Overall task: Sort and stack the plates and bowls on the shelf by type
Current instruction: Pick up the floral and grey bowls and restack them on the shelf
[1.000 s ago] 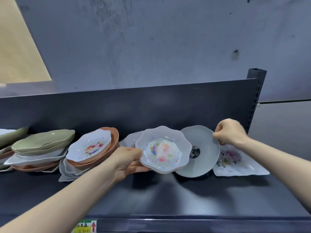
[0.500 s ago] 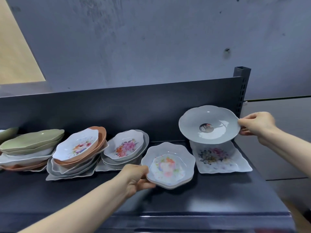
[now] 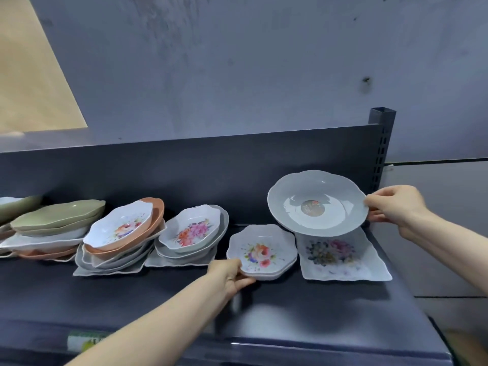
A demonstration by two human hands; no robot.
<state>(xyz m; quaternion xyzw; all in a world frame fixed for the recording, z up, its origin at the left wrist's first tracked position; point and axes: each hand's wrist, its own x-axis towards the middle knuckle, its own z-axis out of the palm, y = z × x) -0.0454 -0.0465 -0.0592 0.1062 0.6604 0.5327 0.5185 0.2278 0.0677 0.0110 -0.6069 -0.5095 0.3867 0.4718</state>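
Observation:
My right hand (image 3: 393, 208) pinches the right rim of a plain grey scalloped plate (image 3: 317, 200) with a round sticker, holding it in the air above a white rectangular floral plate (image 3: 340, 256). My left hand (image 3: 229, 276) grips the near-left edge of a small stack of white floral scalloped bowls (image 3: 261, 250) resting on the dark shelf (image 3: 290, 318). Left of them stands a pile topped by a floral bowl (image 3: 191, 228), then a mixed pile with an orange bowl (image 3: 155, 215) holding a floral bowl (image 3: 121, 225).
At the far left, green plates (image 3: 58, 215) top a pile of white and orange dishes. The shelf's dark back panel (image 3: 211, 167) runs behind everything, with a perforated upright post (image 3: 380, 146) at the right end. The shelf's front strip lies bare.
The grey plate was lifted off the shelf and turned flat, held higher to the right. The floral bowl stack came down from my left hand's lift and now rests on the shelf.

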